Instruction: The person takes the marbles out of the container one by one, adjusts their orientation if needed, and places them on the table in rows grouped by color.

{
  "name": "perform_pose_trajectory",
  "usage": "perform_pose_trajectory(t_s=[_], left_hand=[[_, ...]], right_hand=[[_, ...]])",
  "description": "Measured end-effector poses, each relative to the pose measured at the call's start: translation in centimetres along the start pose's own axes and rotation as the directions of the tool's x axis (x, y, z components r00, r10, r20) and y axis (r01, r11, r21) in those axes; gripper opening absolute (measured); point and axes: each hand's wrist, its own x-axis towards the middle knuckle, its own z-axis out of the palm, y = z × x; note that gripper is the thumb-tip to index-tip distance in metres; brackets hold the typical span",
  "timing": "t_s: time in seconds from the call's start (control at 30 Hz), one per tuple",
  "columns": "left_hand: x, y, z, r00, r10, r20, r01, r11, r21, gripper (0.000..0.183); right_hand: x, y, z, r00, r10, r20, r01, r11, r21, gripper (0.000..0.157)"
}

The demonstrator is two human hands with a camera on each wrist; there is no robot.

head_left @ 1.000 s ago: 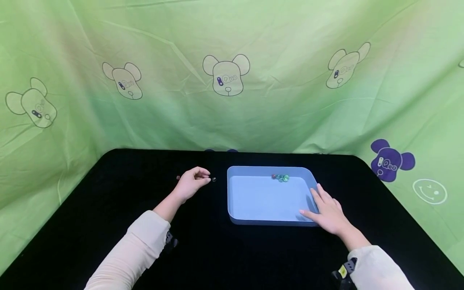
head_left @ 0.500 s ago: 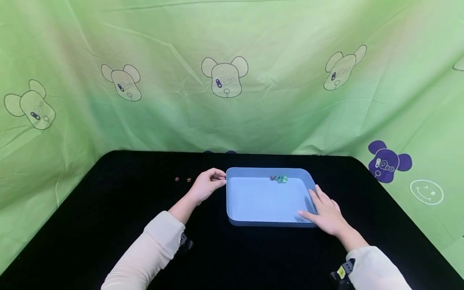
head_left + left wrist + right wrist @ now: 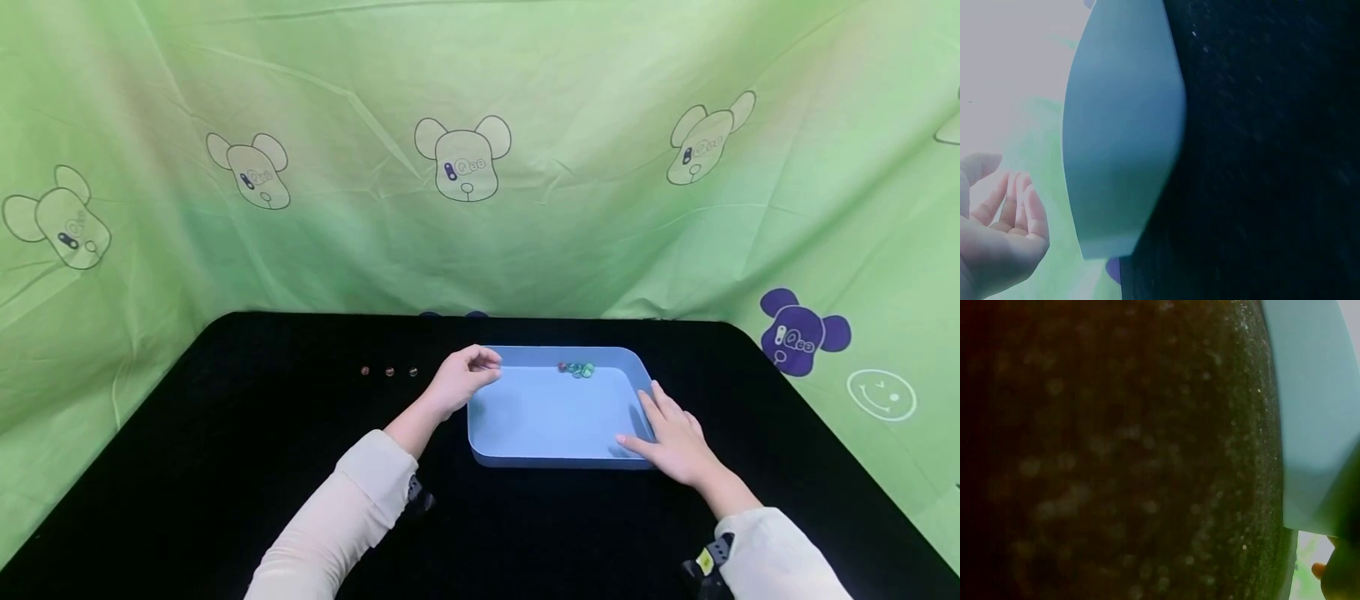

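My left hand (image 3: pixel 463 382) hovers over the left rim of the blue tray (image 3: pixel 555 417), fingers bent toward the thumb. In the left wrist view a narrow gap shows between its thumb and fingertips (image 3: pixel 1034 206), but I cannot tell whether a small marble is pinched there. Three small marbles stand in a row on the black table left of that hand; the nearest is a glassy marble (image 3: pixel 413 372). Along the tray's far side lies a cluster of green and reddish marbles (image 3: pixel 577 370). My right hand (image 3: pixel 675 437) rests spread over the tray's right rim near its front corner.
A black-covered table (image 3: pixel 300 467) extends on every side of the tray. Behind it hangs a green curtain (image 3: pixel 337 250) printed with cartoon bears. The tray's raised wall (image 3: pixel 1122 125) stands beside the left wrist camera.
My left hand has moved right, from beside the row of marbles to over the tray's left rim. Marbles it covered now show on the table. My right hand has stayed at the tray.
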Motion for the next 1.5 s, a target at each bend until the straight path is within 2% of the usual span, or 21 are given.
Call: perform_pose_trajectory(t_s=[0.17, 0.23, 0.4, 0.67, 0.97, 1.27, 1.5], left_hand=[[-0.4, 2.1, 1.0, 1.000, 0.013, 0.017, -0.013, 0.999, -0.033, 0.019], [0.0, 2.2, 1.5, 1.000, 0.004, 0.027, -0.003, 0.999, -0.046, 0.020], [1.6, 0.8, 2.8, 0.998, -0.030, 0.056, 0.032, 0.999, -0.042, 0.021], [2.5, 1.5, 4.0, 0.996, -0.049, 0.080, 0.050, 0.999, -0.012, 0.021], [3.6, 1.2, 5.2, 0.992, -0.072, 0.105, 0.074, 0.997, -0.014, 0.023], [4.5, 1.3, 6.2, 0.994, -0.068, 0.089, 0.071, 0.997, -0.032, 0.022], [5.1, 1.2, 6.9, 0.993, -0.095, 0.071, 0.095, 0.995, -0.005, 0.021]], right_hand=[[0.0, 0.0, 0.0, 1.000, 0.005, 0.001, -0.005, 1.000, -0.003, 0.084], [0.0, 0.1, 0.0, 1.000, 0.006, 0.000, -0.006, 1.000, -0.007, 0.085], [0.0, 0.1, 0.0, 1.000, 0.007, -0.005, -0.007, 1.000, -0.017, 0.085], [0.0, 0.2, 0.0, 1.000, 0.001, -0.001, -0.001, 1.000, -0.007, 0.084], [-0.1, 0.2, 0.0, 1.000, 0.013, 0.001, -0.013, 1.000, -0.012, 0.085], [0.0, -0.1, -0.1, 1.000, 0.006, -0.002, -0.006, 1.000, -0.007, 0.084], [0.0, -0.2, 0.0, 1.000, 0.011, 0.006, -0.011, 1.000, -0.008, 0.084]])
